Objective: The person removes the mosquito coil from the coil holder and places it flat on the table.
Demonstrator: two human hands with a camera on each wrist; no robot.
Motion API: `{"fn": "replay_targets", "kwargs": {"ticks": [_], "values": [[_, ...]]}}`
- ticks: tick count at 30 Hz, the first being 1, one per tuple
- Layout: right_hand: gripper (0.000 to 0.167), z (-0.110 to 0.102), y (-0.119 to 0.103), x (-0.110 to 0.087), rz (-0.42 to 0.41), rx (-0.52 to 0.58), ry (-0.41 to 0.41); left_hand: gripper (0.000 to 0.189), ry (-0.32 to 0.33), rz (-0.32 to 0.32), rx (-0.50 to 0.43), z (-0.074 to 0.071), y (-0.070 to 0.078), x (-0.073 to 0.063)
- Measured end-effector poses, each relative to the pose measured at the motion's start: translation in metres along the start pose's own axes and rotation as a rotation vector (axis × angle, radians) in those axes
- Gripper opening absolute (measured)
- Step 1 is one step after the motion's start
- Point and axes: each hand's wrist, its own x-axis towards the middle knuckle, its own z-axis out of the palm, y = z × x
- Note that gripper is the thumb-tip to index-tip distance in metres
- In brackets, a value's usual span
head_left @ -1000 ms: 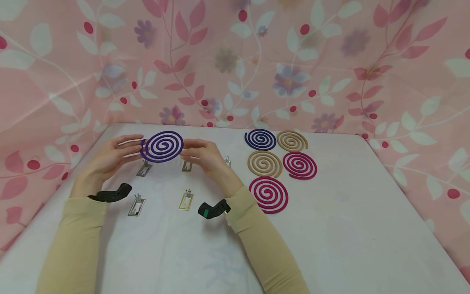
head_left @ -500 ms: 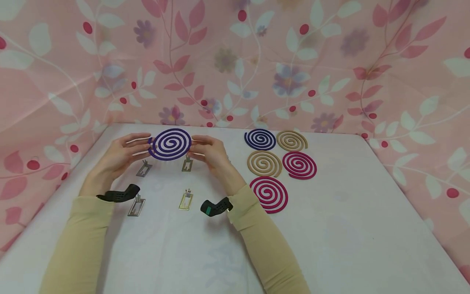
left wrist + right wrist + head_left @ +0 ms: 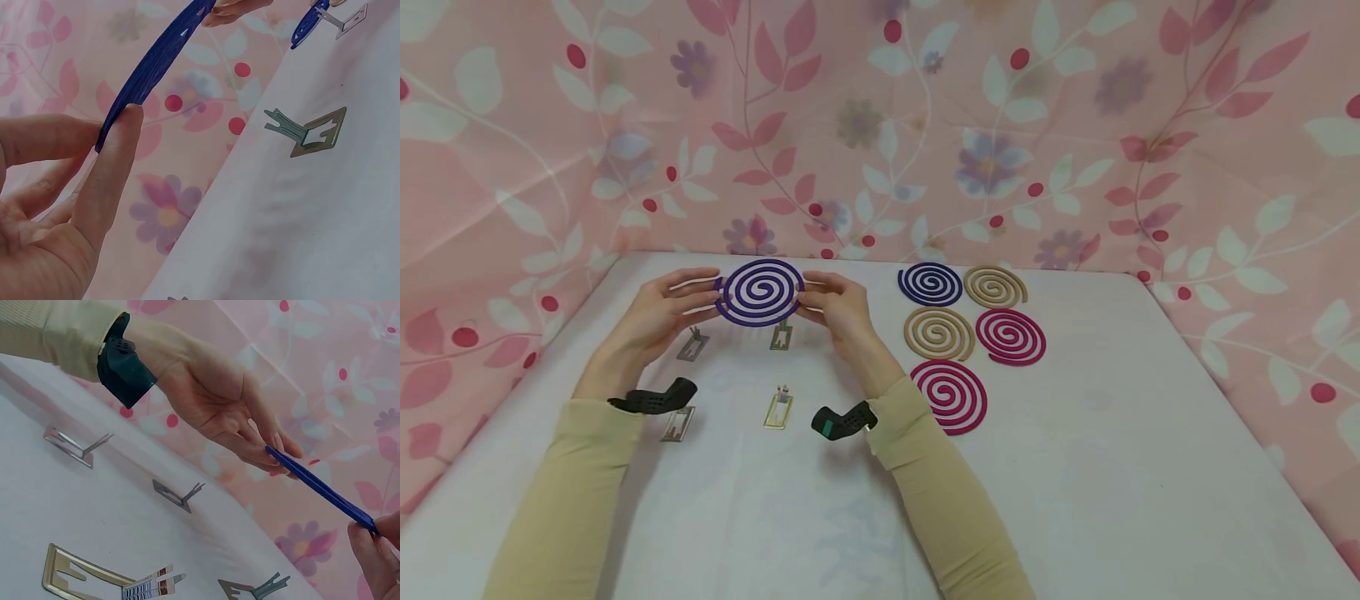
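Observation:
A dark blue mosquito coil (image 3: 760, 292) is held up off the table between both hands, its spiral turned towards the head camera. My left hand (image 3: 658, 312) pinches its left edge between thumb and fingers. On the opposite edge, the fingertips of my right hand (image 3: 844, 315) grip the rim. In both wrist views the coil (image 3: 156, 69) appears nearly edge-on. Under it stands a metal coil stand (image 3: 781, 337) with its prongs bent upward, and a similar stand (image 3: 692, 344) lies below the left hand.
Nearer are a gold-toned stand (image 3: 778, 410) and a silver stand (image 3: 677, 424), partly behind the left wrist camera. To the right lie another blue coil (image 3: 930, 284), two tan coils (image 3: 938, 333) and two magenta coils (image 3: 1011, 337). Floral cloth (image 3: 865, 125) hangs behind the table.
Both hands have shifted to the right and slightly up in the head view, carrying the blue mosquito coil along. The stands and the other coils have stayed put.

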Motion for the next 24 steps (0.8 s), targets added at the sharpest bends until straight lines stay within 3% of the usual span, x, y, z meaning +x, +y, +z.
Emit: {"fn": "replay_targets", "kwargs": {"ticks": [6, 18, 24], "values": [[0.037, -0.002, -0.002, 0.002, 0.0, 0.002, 0.017, 0.036, -0.042, 0.004, -0.11, 0.004, 0.001, 0.0], [0.034, -0.006, -0.005, 0.003, -0.005, 0.004, 0.037, 0.052, -0.03, -0.016, -0.115, 0.01, 0.002, 0.001], [0.034, -0.006, -0.005, 0.001, -0.014, 0.031, 0.039, 0.045, 0.003, -0.025, -0.12, 0.014, 0.006, -0.001]]}}
